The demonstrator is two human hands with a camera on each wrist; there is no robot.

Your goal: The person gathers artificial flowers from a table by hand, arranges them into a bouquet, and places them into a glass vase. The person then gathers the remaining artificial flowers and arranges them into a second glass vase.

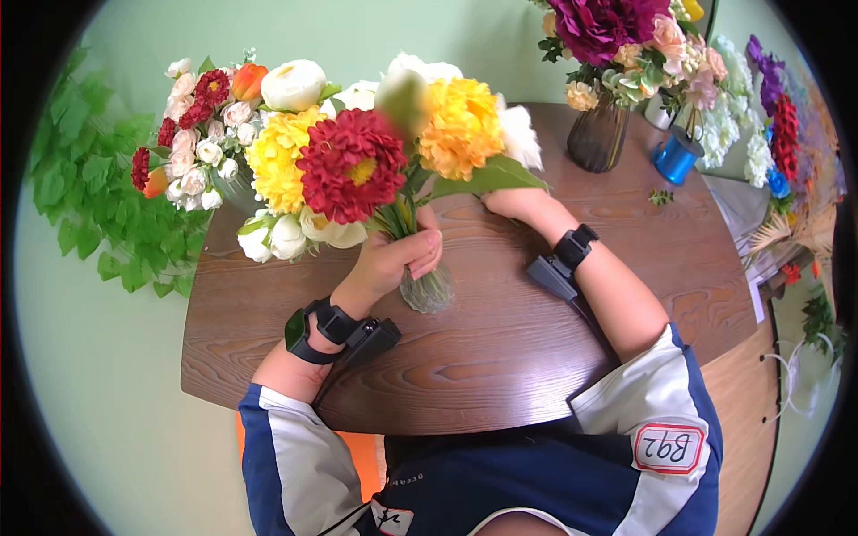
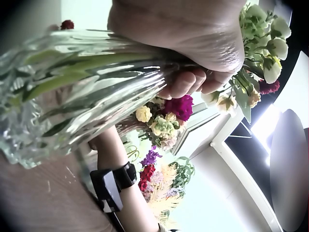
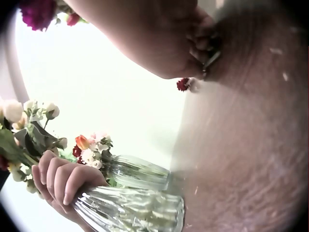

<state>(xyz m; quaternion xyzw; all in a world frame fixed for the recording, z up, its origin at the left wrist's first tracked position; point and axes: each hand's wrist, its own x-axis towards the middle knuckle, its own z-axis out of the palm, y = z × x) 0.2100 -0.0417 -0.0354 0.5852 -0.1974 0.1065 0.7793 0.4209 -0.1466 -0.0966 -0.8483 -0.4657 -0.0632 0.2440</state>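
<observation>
Nearest the head camera, blue-and-white sleeves reach over the near edge of the round wooden surface [image 1: 500, 357]. Around the middle of it stands a ribbed clear glass vase [image 1: 427, 290], upright. The left hand [image 1: 398, 259] wraps its fingers [image 3: 58, 179] round the vase's neck and the gathered stems, a closed grip that seems meant to steady the vase and keep the bouquet [image 1: 357, 161] bunched. The right hand [image 1: 518, 204] lies beyond the vase under a broad green leaf [image 1: 487, 177]; its fingers pinch something small and thin against the wood, though I cannot tell what. A second clear vase of pink and white blooms [image 1: 201, 143] sits near the left edge; a dark vase [image 1: 597, 136] and a blue spool [image 1: 677, 154] stand near the far right edge.
</observation>
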